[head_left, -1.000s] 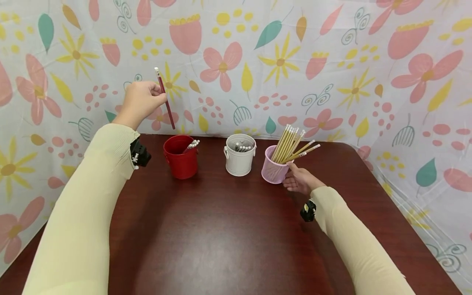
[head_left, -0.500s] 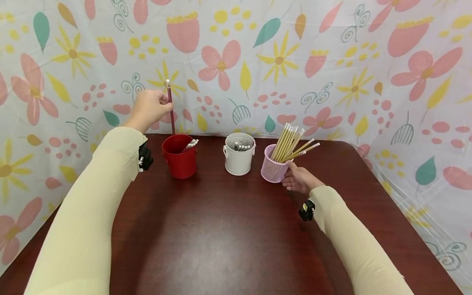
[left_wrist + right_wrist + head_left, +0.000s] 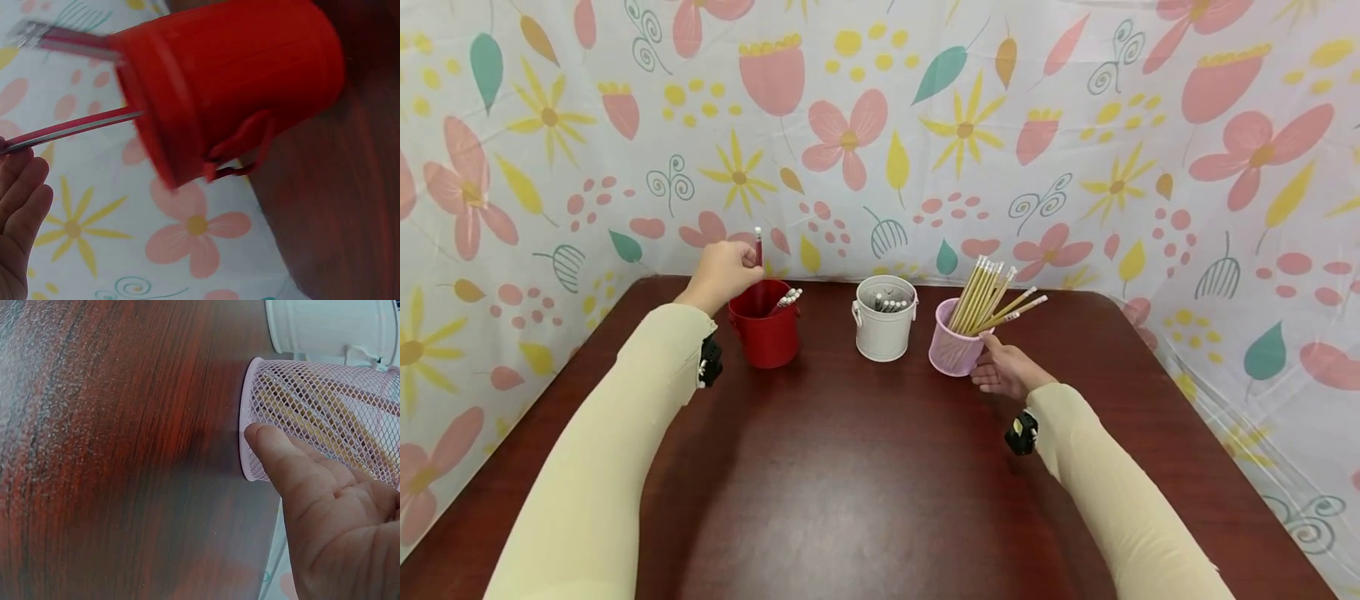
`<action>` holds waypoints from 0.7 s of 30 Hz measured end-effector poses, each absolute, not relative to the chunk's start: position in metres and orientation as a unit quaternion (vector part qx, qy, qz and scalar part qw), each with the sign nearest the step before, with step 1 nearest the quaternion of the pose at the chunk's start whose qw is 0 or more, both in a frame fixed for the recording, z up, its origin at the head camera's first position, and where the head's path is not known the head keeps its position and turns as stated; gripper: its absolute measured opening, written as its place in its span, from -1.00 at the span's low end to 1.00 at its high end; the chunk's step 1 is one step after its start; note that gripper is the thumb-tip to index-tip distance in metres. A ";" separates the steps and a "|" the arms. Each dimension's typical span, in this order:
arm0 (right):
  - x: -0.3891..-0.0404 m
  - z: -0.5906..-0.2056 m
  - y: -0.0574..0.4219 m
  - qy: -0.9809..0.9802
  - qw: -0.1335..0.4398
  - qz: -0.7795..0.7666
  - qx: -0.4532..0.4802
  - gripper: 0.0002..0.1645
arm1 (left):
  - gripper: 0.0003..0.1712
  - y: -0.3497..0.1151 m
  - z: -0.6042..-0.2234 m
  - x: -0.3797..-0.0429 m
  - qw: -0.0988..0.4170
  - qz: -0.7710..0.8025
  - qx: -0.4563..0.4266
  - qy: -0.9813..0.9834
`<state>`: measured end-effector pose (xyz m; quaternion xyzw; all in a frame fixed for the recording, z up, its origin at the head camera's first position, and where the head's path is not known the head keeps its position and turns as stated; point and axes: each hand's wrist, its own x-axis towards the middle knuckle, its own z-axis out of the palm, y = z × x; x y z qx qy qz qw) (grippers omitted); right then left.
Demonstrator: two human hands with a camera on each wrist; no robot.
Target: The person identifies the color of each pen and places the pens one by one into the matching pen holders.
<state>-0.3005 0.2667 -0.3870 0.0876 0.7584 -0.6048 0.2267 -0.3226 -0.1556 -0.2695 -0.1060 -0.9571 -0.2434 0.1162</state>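
My left hand [image 3: 722, 271] pinches a dark red pencil [image 3: 758, 247] near its white eraser end. The lower part of that pencil is inside the red bucket [image 3: 767, 337], as the left wrist view also shows. Several other pencils [image 3: 789, 297] lean out over the bucket's right rim. On the right, my right hand [image 3: 1011, 367] rests against the side of the pink mesh cup [image 3: 952, 350], fingers extended along the mesh [image 3: 319, 419]. The cup holds several gold-coloured pencils [image 3: 985, 292], erasers upward, some tilted to the right.
Between the bucket and the cup stands a white bucket [image 3: 883, 333] with several white-ended pencils [image 3: 891, 305] in it. All three containers are toward the back of the dark wooden table [image 3: 842, 475]. A floral sheet [image 3: 865, 183] hangs right behind.
My left hand has moved down and slightly right, taking the dark red pencil from above the red bucket into it. The right hand has stayed at the pink cup.
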 end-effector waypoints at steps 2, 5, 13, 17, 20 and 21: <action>-0.300 -0.387 0.267 0.757 0.227 -0.606 0.087 -0.07 | -0.86 -0.155 -0.278 -0.322 0.111 -0.228 -0.122 -0.960; -0.300 -0.387 0.267 0.754 0.227 -0.610 0.086 -0.05 | -0.85 -0.156 -0.289 -0.320 0.098 -0.209 -0.140 -0.963; -0.299 -0.388 0.266 0.756 0.225 -0.609 0.086 -0.07 | -0.87 -0.159 -0.311 -0.317 0.074 -0.192 -0.153 -0.967; -0.300 -0.389 0.267 0.755 0.222 -0.611 0.089 -0.06 | -0.88 -0.160 -0.315 -0.317 0.073 -0.181 -0.159 -0.968; -0.300 -0.389 0.267 0.755 0.221 -0.611 0.088 -0.06 | -0.86 -0.160 -0.317 -0.316 0.061 -0.177 -0.159 -0.969; -0.300 -0.389 0.267 0.756 0.220 -0.610 0.091 -0.08 | -0.84 -0.160 -0.317 -0.316 0.057 -0.177 -0.159 -0.970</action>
